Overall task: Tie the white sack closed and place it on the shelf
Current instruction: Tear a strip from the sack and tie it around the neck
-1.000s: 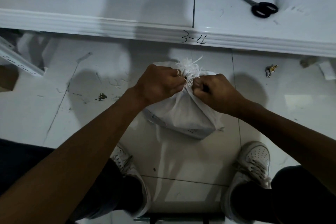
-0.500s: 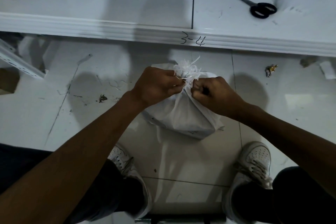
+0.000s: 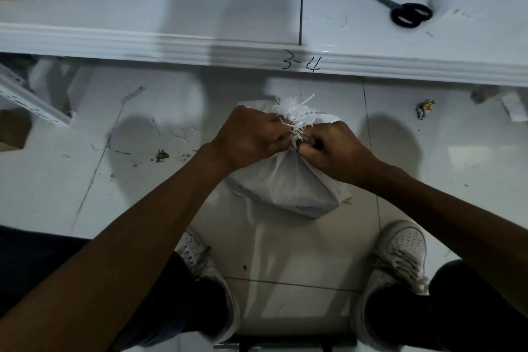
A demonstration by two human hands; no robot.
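A white sack (image 3: pixel 288 186) stands on the tiled floor between my feet, its frayed mouth gathered into a tuft at the top. My left hand (image 3: pixel 251 134) is closed on the neck of the sack from the left. My right hand (image 3: pixel 334 148) is closed on it from the right, knuckles almost touching the left. Thin white strands stick out between the two fists; the tie itself is hidden by my fingers. The white shelf (image 3: pixel 171 3) runs across the top of the view, its front lip marked "3-4".
Black scissors (image 3: pixel 405 11) lie on the shelf at the upper right. A crumpled wrapper (image 3: pixel 425 108) and paper scraps sit on the floor to the right. A perforated metal rail (image 3: pixel 25 100) and cardboard lie at the left. My white shoes (image 3: pixel 400 254) flank the sack.
Both hands have stayed on the sack's neck, drawing slightly closer together. The sack has not moved.
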